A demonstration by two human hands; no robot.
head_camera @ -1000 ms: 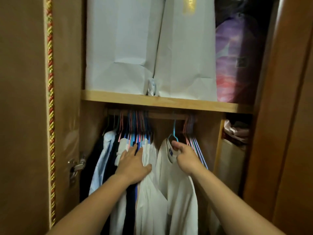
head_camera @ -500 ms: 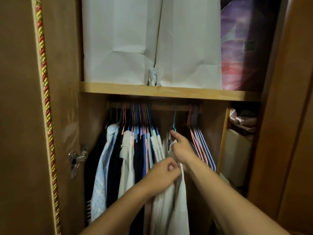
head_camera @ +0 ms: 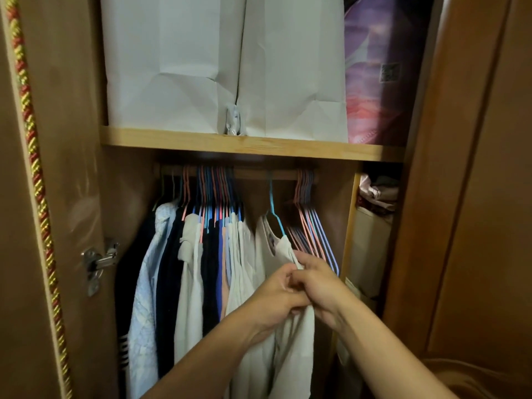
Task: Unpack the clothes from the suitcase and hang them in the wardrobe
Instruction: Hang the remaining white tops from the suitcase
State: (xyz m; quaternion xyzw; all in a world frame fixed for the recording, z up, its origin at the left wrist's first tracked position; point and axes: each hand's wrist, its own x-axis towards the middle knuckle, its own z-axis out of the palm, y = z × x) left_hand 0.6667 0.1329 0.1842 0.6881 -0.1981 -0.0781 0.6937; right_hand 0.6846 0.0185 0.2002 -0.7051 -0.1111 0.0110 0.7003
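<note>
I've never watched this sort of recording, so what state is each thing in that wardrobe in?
White garment: hanging on a blue hanger, gripped by both hands.
Left hand: curled on the fabric.
Right hand: pinching the fabric.
Empty hangers: bunched on the rail's right end.
Other clothes: hanging packed together.
Wardrobe door: open.

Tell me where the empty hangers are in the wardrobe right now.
In the head view, the empty hangers hang bunched at the right end of the rail, just right of the white shirt that both hands are holding.
</note>
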